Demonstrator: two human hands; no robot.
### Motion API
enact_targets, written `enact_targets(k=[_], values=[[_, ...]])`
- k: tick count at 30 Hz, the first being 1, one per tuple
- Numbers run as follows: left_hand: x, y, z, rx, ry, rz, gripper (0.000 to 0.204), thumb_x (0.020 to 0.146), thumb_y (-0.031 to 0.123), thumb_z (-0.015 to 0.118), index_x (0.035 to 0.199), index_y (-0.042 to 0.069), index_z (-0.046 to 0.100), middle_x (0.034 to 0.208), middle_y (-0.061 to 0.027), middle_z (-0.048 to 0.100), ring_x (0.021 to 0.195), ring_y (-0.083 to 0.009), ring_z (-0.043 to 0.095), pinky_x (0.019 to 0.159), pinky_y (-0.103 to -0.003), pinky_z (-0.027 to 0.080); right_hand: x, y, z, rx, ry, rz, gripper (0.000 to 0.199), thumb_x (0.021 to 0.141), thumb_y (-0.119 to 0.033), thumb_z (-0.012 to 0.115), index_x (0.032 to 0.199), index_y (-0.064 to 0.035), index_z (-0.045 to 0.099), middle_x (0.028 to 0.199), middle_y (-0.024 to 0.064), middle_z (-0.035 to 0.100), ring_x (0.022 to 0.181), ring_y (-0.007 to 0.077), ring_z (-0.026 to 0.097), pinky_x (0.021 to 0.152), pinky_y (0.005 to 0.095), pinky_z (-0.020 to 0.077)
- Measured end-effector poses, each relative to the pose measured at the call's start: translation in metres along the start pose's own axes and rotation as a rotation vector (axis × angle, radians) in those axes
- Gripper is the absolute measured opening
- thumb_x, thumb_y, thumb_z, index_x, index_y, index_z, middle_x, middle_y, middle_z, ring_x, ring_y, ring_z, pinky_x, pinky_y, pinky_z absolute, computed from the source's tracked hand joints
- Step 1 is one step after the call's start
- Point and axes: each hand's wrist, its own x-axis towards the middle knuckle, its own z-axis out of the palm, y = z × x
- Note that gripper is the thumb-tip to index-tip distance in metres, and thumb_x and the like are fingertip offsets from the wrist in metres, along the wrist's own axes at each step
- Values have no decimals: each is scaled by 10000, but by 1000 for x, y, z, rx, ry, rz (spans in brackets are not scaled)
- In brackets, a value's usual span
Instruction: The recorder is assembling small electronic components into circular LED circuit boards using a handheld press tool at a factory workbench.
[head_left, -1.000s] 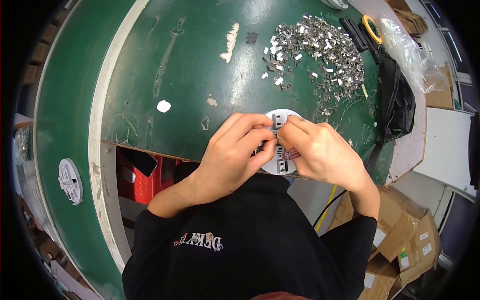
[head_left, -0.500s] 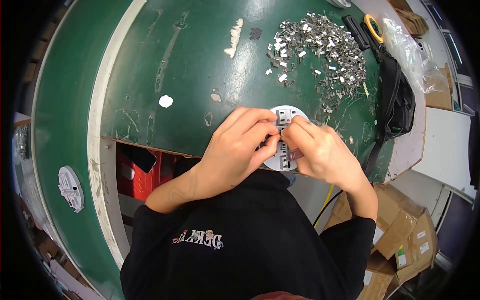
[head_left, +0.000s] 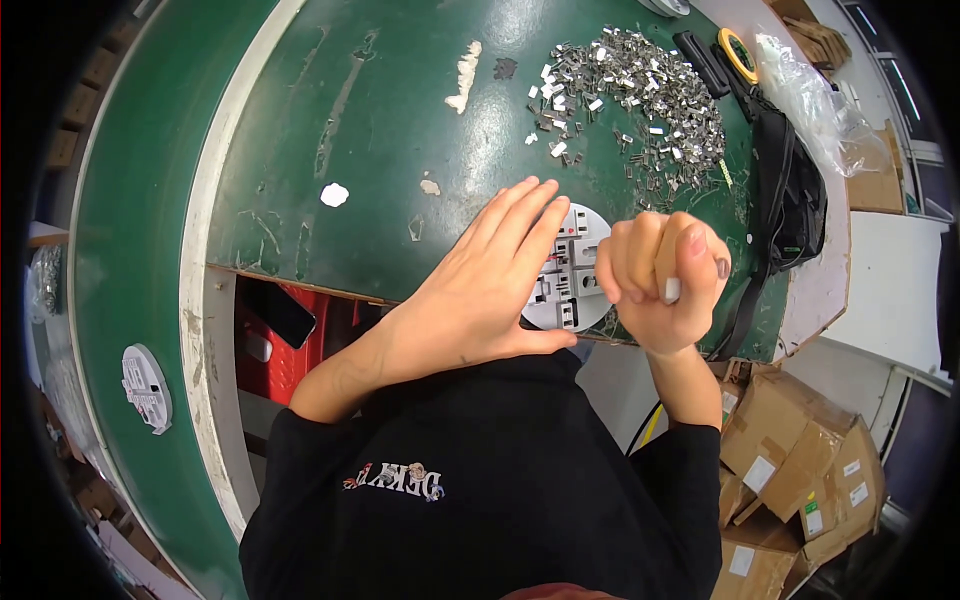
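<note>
A round light-grey plastic piece [head_left: 592, 226] with slots and small metal parts lies at the table's near edge. My left hand [head_left: 475, 275] is open, its fingers straight and together and its thumb apart, resting over the left side of this piece. My right hand [head_left: 665, 275] is a closed fist raised at the right of the piece, apart from it. A small hand tool [head_left: 722, 268] is in that fist; a dull end shows at the right, and most of it is hidden by the fingers.
A heap of small metal clips [head_left: 660, 100] covers the back right of the green table [head_left: 380, 200]. A black bag [head_left: 790, 190], yellow tape roll [head_left: 738, 55] and clear plastic bag [head_left: 810, 100] lie beyond. Another round piece [head_left: 147, 388] sits on the left green surface. Cardboard boxes [head_left: 790, 430] stand lower right.
Both hands were pinched together over the round piece. The left has opened flat along its left side; the right has lifted away to the right as a fist, uncovering the piece's middle.
</note>
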Motion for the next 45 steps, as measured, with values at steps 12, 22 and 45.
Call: enact_targets(k=[12, 22, 45], values=[[2, -1, 1, 111, -46, 53, 996, 674, 339, 842, 1394, -147, 354, 1415, -291, 405, 1345, -415, 388, 1160, -487, 301, -5, 21, 8, -132, -67, -233, 444, 1014, -192, 416, 581, -125, 345, 487, 4, 346, 443, 113, 229, 417, 278, 284], [-2, -2, 4, 112, -21, 60, 1020, 650, 309, 858, 1411, -135, 345, 1420, -284, 408, 1317, -411, 408, 1151, -482, 314, 2, 4, -4, 28, -49, -157, 334, 970, -159, 441, 641, -114, 400, 530, 7, 357, 461, 106, 270, 430, 267, 287], [-37, -165, -232, 880, 676, -893, 754, 835, 365, 764, 1312, -134, 462, 1226, -472, 450, 1125, -504, 534, 976, -529, 470, -1, -11, -43, 35, 281, 114, 117, 928, -19, 518, 980, 29, 611, 613, 22, 469, 476, 73, 338, 437, 228, 350]])
